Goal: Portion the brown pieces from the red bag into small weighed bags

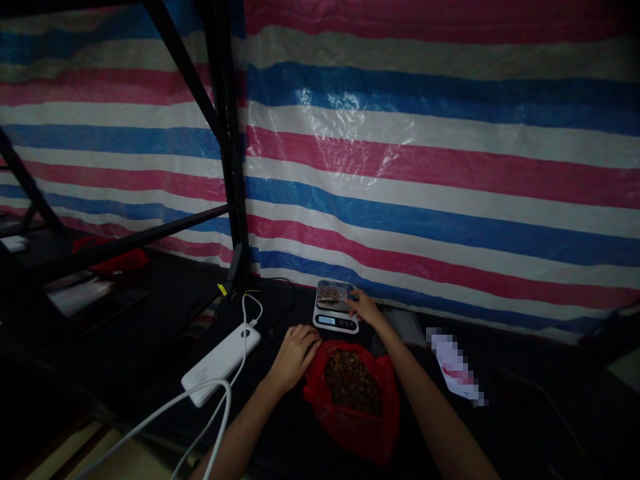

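Note:
A small digital scale with a lit display stands on the dark tabletop. On its platform lies a small clear bag with brownish contents. My right hand reaches in from the right, its fingers spread at the edge of the platform beside the clear bag; contact is hard to make out in the dim light. Nearer to me is a red plastic bag, its mouth open on many dark brown, loose pieces. My left hand has its fingers curled at the red bag's left rim, the thumb hidden.
A white power bank with a looping white cable lies on the left. To the right is a blurred white packet. A black metal frame rises at the left before a striped plastic sheet.

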Motion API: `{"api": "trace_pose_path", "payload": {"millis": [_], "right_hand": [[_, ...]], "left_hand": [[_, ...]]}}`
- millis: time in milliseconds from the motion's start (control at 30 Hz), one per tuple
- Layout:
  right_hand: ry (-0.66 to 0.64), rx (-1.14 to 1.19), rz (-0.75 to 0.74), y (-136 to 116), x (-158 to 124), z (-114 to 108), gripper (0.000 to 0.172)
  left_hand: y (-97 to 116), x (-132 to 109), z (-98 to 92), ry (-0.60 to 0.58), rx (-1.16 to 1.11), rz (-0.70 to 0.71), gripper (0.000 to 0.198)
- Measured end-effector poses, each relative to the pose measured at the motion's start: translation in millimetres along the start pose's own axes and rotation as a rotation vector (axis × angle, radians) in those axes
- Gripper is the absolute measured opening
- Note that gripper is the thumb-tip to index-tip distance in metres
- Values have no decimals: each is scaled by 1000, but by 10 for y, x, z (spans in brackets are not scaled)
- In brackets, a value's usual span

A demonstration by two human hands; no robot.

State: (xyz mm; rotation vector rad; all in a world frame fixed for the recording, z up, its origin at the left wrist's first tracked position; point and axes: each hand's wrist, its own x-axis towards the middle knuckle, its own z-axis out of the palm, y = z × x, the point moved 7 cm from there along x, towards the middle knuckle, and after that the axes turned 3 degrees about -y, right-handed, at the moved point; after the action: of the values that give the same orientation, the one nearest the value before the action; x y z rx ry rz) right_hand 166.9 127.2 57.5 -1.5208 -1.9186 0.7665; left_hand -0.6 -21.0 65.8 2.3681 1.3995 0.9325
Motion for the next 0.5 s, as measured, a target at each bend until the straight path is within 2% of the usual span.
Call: {"api": "trace_pose_path", "payload": {"millis": [100,233,333,367,433,500], "right_hand": [[19,-75,-12,-38,60,106,13],[21,-156,-41,-190,-62,167,13],[57,-284,-110,-432,-310,130,13],[72,-413,-166,-541,-421,118,16],[36,-595,-247,-694,-649,135,20],[-26,-651,-323,-775,-861,171,20]], "left_hand": [[-30,11,-22,17,20,-10,25],[-21,20,-19,17,18,-2,24],[0,7,-50,57,-18,-8,25],[0,1,-74,86,-30,-19,25],[-16,-10,-127,145,-55,-46,24],[-56,-16,-160,182,-92,-77,25]]}}
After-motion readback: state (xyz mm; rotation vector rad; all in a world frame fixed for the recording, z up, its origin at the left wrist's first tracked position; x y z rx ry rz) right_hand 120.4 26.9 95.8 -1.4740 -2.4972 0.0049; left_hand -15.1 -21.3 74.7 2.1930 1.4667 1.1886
